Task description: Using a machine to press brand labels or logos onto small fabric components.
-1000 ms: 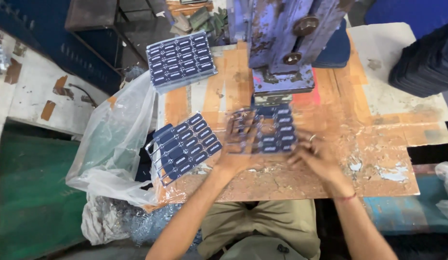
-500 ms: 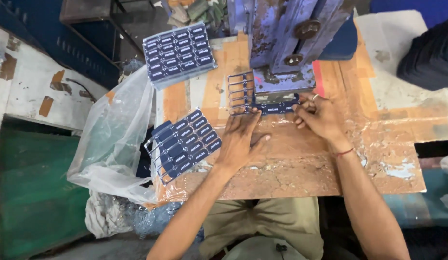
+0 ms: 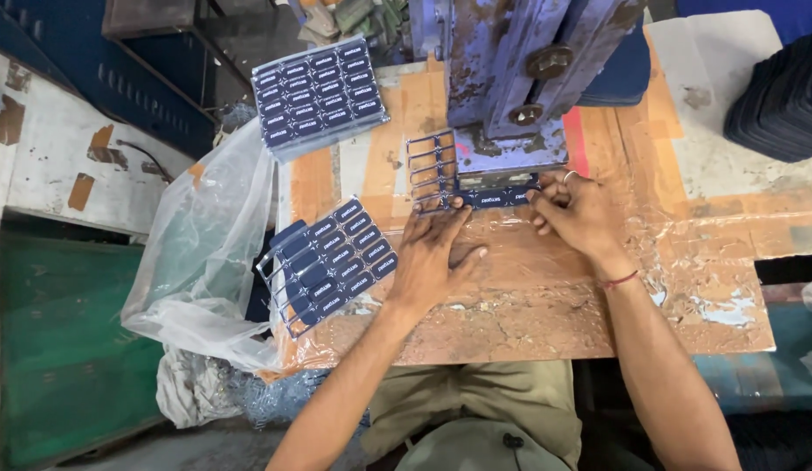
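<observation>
Mid-sheet at the press: part of the label sheet was punched, part still had labels.

I saw both hands feeding a sheet of dark blue labels [image 3: 476, 187] under the blue press [image 3: 510, 78] at the back of the table [image 3: 528, 323]. Left hand [image 3: 432, 257] lay flat with fingers spread, tips pressing the sheet's near edge. Right hand [image 3: 580, 214] pinched the sheet's right end. The left part of the sheet looked like an empty frame; a row of labels still sat under the press head. I judged two full sheets left: one near the left hand [image 3: 332, 257], one stack at the far left corner [image 3: 318, 92]. A clear plastic bag [image 3: 205, 253] hung off the table's left edge.
</observation>
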